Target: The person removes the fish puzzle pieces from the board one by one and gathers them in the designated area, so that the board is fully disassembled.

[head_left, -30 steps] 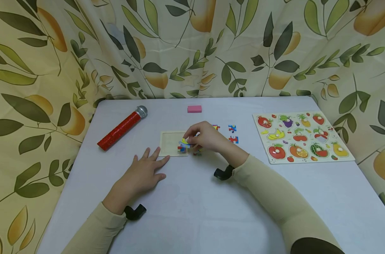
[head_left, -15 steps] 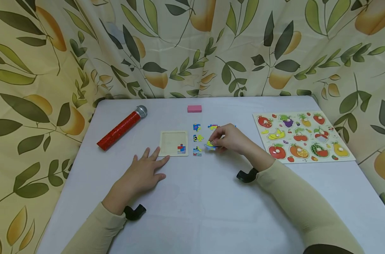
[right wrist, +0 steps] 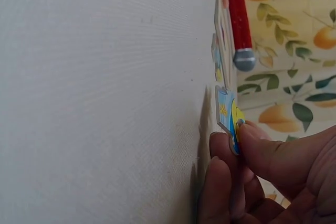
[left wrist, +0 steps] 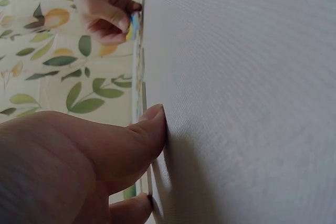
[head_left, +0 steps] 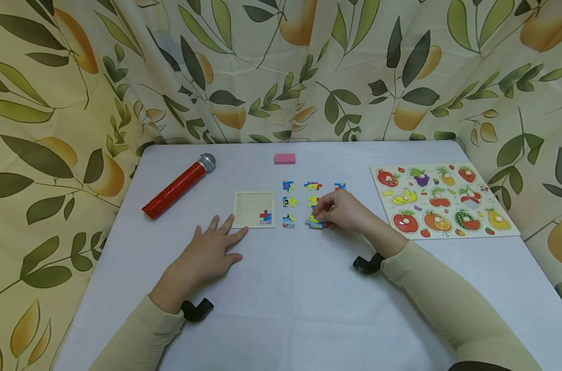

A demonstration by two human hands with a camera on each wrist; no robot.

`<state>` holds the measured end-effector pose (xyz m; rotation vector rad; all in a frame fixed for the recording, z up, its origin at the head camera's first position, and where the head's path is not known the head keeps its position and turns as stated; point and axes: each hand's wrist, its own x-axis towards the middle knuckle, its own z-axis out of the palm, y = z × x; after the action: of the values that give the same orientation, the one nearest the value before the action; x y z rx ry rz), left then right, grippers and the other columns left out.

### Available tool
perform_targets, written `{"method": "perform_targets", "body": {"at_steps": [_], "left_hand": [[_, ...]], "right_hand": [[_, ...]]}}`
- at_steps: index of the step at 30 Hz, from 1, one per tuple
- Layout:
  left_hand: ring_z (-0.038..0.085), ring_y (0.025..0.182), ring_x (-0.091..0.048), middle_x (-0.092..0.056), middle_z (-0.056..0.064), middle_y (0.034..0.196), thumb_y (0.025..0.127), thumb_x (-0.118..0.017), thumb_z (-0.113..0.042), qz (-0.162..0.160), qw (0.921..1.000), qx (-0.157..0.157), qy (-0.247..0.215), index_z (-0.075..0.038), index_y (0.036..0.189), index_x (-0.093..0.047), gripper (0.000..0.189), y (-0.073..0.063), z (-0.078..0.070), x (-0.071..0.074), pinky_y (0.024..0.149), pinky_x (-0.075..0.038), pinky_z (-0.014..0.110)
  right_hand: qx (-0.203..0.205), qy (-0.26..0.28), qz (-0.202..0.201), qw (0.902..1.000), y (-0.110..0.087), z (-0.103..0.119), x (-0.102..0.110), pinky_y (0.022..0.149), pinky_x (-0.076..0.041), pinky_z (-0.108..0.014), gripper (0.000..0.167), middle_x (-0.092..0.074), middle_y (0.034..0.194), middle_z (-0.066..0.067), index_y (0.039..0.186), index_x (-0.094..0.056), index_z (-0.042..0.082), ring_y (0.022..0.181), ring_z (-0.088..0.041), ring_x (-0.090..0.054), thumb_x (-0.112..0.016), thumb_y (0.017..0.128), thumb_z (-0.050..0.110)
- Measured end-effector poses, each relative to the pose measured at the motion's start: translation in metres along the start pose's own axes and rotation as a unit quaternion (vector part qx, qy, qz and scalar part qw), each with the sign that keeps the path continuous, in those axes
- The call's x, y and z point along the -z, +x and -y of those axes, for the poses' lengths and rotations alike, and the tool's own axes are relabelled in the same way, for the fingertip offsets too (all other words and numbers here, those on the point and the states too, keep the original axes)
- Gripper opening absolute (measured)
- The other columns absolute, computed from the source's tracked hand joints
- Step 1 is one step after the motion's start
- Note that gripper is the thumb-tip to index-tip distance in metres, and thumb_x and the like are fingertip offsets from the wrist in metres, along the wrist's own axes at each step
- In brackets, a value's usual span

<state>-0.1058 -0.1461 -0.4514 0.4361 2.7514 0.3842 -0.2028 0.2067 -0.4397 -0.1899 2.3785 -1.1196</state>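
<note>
A blue-and-yellow jigsaw piece [right wrist: 226,111] is pinched between the thumb and fingers of my right hand [head_left: 341,210], close over the table at the lower end of the middle column of loose pieces. My left hand [head_left: 208,252] lies spread on the table, fingertips right at the lower left corner of the pale square puzzle frame [head_left: 235,208]. Inside that frame, one red-and-blue piece [head_left: 265,217] sits in the lower right corner. Loose jigsaw pieces [head_left: 288,201] stand in columns to its right, some partly hidden by my right hand.
A red microphone [head_left: 176,188] lies at the back left. At the back middle is a pink block [head_left: 285,159]. The fruit puzzle board [head_left: 443,202] occupies the right side of the white table [head_left: 281,309]. Patterned cloth [head_left: 262,72] hangs behind.
My right hand has carried the jigsaw piece from over the frame rightward to the middle column, uncovering the frame and left column. The left hand has stayed in place.
</note>
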Motion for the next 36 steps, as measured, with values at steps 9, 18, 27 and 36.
{"method": "perform_targets", "body": {"at_steps": [9,18,27,36], "left_hand": [[0.055,0.164,-0.020,-0.029,0.015,0.177,0.100,-0.075,-0.039,0.002,1.0000,0.003,0.005,-0.030,0.162,-0.050,0.068,0.000,-0.001,0.000,0.121,-0.020,0.086],[0.055,0.164,-0.020,-0.028,0.015,0.178,0.100,-0.075,-0.039,0.003,1.0000,0.005,0.007,-0.030,0.162,-0.050,0.068,0.000,-0.001,0.000,0.121,-0.020,0.086],[0.055,0.164,-0.019,-0.029,0.015,0.177,0.099,-0.075,-0.039,-0.001,1.0000,0.004,0.005,-0.031,0.162,-0.050,0.068,0.001,0.001,-0.002,0.121,-0.020,0.086],[0.054,0.164,-0.020,-0.029,0.015,0.178,0.099,-0.075,-0.040,0.001,1.0000,0.004,0.005,-0.031,0.162,-0.050,0.068,0.001,0.000,-0.001,0.121,-0.020,0.086]], "right_hand": [[0.016,-0.033,-0.017,0.9992,-0.001,-0.001,-0.006,0.066,-0.056,-0.026,0.007,-0.074,0.104,-0.012,0.099,-0.083,0.009,0.081,-0.020,-0.062,-0.078,0.097,0.005],[0.036,-0.070,-0.046,0.9958,-0.003,0.000,-0.010,0.078,-0.051,-0.032,0.010,-0.078,0.111,-0.010,0.096,-0.084,0.012,0.095,-0.025,-0.059,-0.079,0.095,0.005],[0.030,-0.100,-0.063,0.9925,-0.001,0.001,-0.015,0.079,-0.051,-0.031,0.010,-0.079,0.101,-0.006,0.096,-0.083,0.012,0.094,-0.024,-0.062,-0.077,0.096,0.003],[0.024,-0.125,-0.075,0.9890,-0.002,0.003,-0.016,0.079,-0.051,-0.032,0.005,-0.074,0.097,-0.006,0.098,-0.081,0.011,0.092,-0.024,-0.061,-0.080,0.096,0.007]]}}
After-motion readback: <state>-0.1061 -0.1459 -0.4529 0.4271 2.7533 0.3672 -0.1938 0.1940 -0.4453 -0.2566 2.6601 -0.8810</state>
